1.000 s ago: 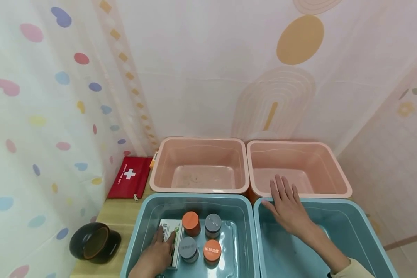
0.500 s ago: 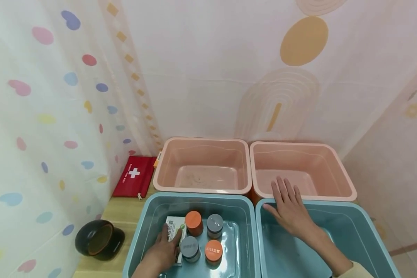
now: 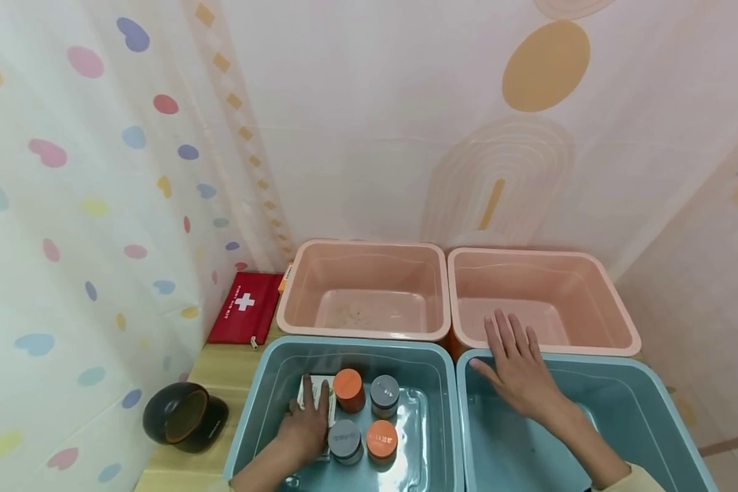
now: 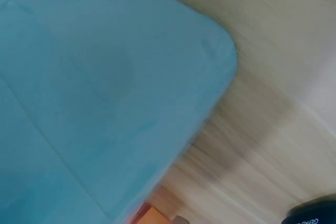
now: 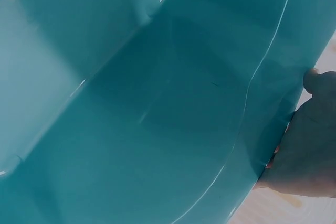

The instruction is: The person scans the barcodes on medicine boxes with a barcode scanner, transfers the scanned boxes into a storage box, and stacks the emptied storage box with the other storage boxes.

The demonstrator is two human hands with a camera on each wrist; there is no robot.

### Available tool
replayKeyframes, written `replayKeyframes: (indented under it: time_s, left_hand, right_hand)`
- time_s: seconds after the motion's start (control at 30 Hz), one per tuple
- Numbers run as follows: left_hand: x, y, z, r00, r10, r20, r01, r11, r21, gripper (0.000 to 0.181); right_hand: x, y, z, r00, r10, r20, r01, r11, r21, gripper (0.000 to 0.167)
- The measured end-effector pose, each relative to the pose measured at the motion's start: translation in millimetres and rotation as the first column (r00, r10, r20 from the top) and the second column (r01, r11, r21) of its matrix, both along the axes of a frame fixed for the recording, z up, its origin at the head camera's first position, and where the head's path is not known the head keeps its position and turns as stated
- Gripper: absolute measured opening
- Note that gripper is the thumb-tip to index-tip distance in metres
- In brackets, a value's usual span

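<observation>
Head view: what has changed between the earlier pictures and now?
The left hand has moved forward, away from the person, and the white box under its fingers has slid that way too, beyond a slight camera shift. No visible grasp or release. The four jars stayed put; the right hand stayed at the right blue bin's far rim.
</observation>
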State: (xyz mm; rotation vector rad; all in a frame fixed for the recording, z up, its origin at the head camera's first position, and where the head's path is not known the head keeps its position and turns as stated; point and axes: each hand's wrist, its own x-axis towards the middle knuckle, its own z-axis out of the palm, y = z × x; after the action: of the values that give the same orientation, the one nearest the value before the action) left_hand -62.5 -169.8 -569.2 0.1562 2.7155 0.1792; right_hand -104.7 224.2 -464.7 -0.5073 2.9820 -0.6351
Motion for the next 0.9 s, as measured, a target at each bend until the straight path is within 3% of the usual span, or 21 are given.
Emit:
replayKeyframes:
  time_s: [0.2, 0.4, 0.47, 0.6, 0.8, 0.83, 0.9]
  left_hand:
    - [-7.1, 10.7, 7.2, 0.996, 0.072, 0.051, -0.073, 0.997, 0.016, 0.083]
    - [-20.2, -7.4, 0.4, 0.991, 0.103, 0.089, -0.117, 0.977, 0.179, 0.089]
    - [-19.1, -14.8, 6.6, 0.991, 0.105, 0.082, -0.121, 0.966, 0.229, 0.088]
    - [-11.6, -20.0, 38.8, 0.993, 0.109, 0.054, -0.119, 0.959, 0.256, 0.081]
    - [2.1, -7.5, 108.2, 0.989, 0.146, 0.006, -0.144, 0.963, 0.227, 0.079]
    - [3.8, -5.4, 116.8, 0.989, 0.145, 0.009, -0.143, 0.964, 0.225, 0.078]
    - [6.4, -6.1, 121.4, 0.99, 0.137, -0.02, -0.129, 0.965, 0.23, 0.073]
  right_hand:
    - [-0.6, 0, 1.4, 1.0, -0.009, -0.013, 0.009, 1.0, 0.021, 0.086]
    - [-0.5, -3, 2.4, 1.0, -0.018, -0.007, 0.018, 0.999, 0.028, 0.086]
    - [-0.3, -4, 2.4, 1.0, -0.019, -0.004, 0.02, 0.999, 0.03, 0.085]
    - [-0.2, -5, 2.0, 1.0, -0.02, 0.001, 0.02, 0.999, 0.026, 0.085]
    - [-0.1, -3, 0.9, 1.0, -0.01, -0.024, 0.01, 1.0, 0.008, 0.085]
    - [0.2, -3, 1.6, 1.0, -0.011, -0.027, 0.011, 1.0, 0.012, 0.085]
    - [-0.2, -2, -0.3, 1.0, -0.009, -0.024, 0.009, 1.0, 0.018, 0.086]
